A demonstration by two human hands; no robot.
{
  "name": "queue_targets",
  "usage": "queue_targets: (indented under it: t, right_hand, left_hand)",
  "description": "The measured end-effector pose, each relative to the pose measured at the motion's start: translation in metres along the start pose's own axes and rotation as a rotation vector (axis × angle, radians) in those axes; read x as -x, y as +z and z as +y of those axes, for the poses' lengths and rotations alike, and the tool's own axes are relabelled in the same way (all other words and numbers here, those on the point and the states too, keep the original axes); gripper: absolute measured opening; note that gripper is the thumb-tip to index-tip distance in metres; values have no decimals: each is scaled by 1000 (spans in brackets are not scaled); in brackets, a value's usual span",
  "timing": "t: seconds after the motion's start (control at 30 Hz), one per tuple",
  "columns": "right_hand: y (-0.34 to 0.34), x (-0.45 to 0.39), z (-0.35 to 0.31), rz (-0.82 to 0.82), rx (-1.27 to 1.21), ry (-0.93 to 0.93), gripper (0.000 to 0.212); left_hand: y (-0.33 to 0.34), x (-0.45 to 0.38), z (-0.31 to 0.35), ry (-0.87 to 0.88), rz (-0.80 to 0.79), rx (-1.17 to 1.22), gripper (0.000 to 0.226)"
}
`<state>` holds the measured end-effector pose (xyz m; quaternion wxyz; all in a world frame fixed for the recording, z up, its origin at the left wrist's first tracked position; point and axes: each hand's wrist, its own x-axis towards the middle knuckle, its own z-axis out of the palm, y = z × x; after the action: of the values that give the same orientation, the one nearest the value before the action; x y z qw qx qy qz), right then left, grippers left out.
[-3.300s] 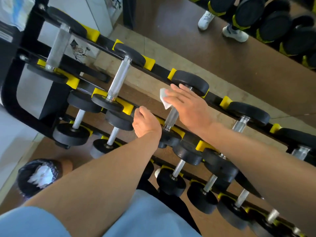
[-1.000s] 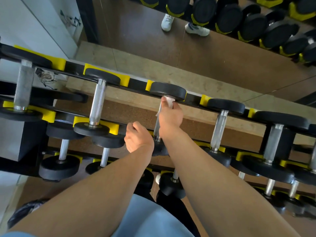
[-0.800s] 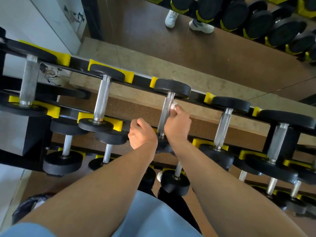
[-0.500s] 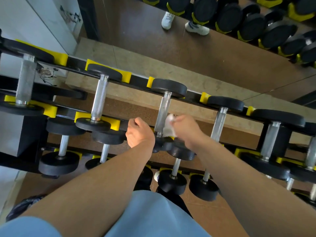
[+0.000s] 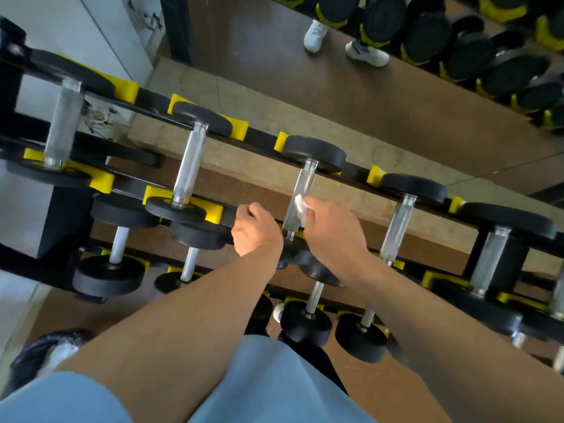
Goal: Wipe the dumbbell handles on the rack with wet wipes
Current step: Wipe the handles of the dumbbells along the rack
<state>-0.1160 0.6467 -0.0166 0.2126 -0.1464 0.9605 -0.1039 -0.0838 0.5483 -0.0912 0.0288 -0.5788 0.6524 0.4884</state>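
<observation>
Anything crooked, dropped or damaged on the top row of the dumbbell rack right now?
Nothing stands out. The top-row dumbbells sit seated in their yellow cradles. The right hand holds the wet wipe on the middle handle; the left hand rests at the front rail.

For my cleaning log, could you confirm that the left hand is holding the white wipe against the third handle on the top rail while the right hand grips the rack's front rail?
Not quite: the hands are swapped. In the head view the right hand holds the wipe against that handle, while the left hand grips the front rail.
</observation>
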Motion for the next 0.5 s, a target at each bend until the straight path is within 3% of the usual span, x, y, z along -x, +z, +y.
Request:
queue_targets:
  t: [0.07,0.1,0.13,0.2,0.23,0.3,0.4,0.47,0.5]
  right_hand:
    - [-12,-23,0,323,58,-238,44]
    - [-11,-38,1,367,168,-373,47]
    - [-5,-53,8,328,314,-519,46]
    - [9,-68,18,102,567,-697,56]
    - [15,-68,23,-8,626,-719,61]
    - [23,-55,29,-74,571,-694,47]
    - [37,-29,32,-225,297,-672,31]
    - [29,-21,24,-282,25,-504,21]
    - [22,-27,20,-223,-93,-389,22]
  left_hand:
    - [0,-1,1,-15,14,12,35]
    - [1,-1,1,-19,18,17,34]
    - [1,-1,2,-21,24,21,34]
    - [1,-1,2,-27,40,23,34]
    - [1,-1,1,-31,45,25,35]
    - [1,-2,1,-43,47,34,36]
    - [1,-2,2,-53,50,36,36]
    - [2,-1,0,-36,51,49,37]
    - [2,-1,-1,-24,48,55,37]
